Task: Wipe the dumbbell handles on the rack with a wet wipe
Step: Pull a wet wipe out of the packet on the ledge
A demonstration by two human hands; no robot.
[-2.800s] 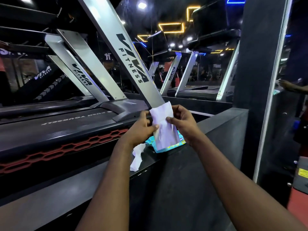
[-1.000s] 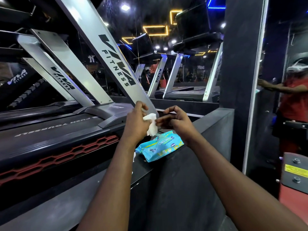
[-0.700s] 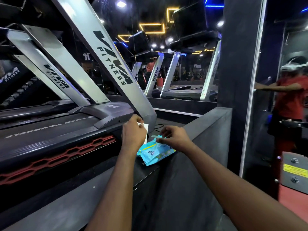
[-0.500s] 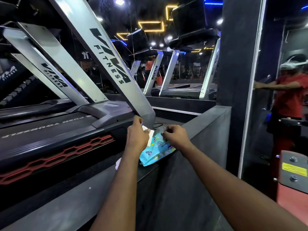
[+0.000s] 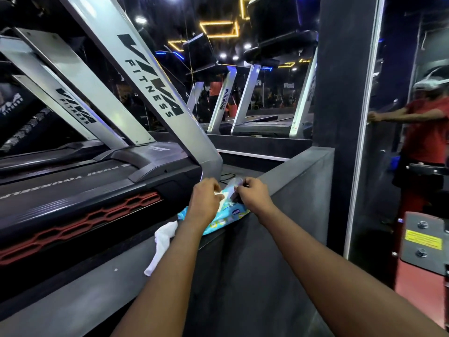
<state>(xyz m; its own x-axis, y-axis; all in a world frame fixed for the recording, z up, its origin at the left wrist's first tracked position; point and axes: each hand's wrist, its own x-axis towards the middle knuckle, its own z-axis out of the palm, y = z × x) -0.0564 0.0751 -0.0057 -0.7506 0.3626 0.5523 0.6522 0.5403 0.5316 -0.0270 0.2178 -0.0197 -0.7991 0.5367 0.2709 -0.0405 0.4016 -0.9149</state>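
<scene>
On the near grey ledge (image 5: pixel 298 166), the left hand (image 5: pixel 205 205) clutches a crumpled white wet wipe (image 5: pixel 219 198); the right hand (image 5: pixel 254 198) pinches the light-blue plastic wipe pack (image 5: pixel 228 216) flap. Resealing appears underway; the unseen dumbbell rack comes next.

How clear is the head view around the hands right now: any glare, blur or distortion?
Head view: dim gym, ceiling lights flare overhead; wide-angle lens leans the pillar near the edge; left hand gripping a wet wipe and right hand on the wipe pack look slightly soft, pack print barely legible.
</scene>
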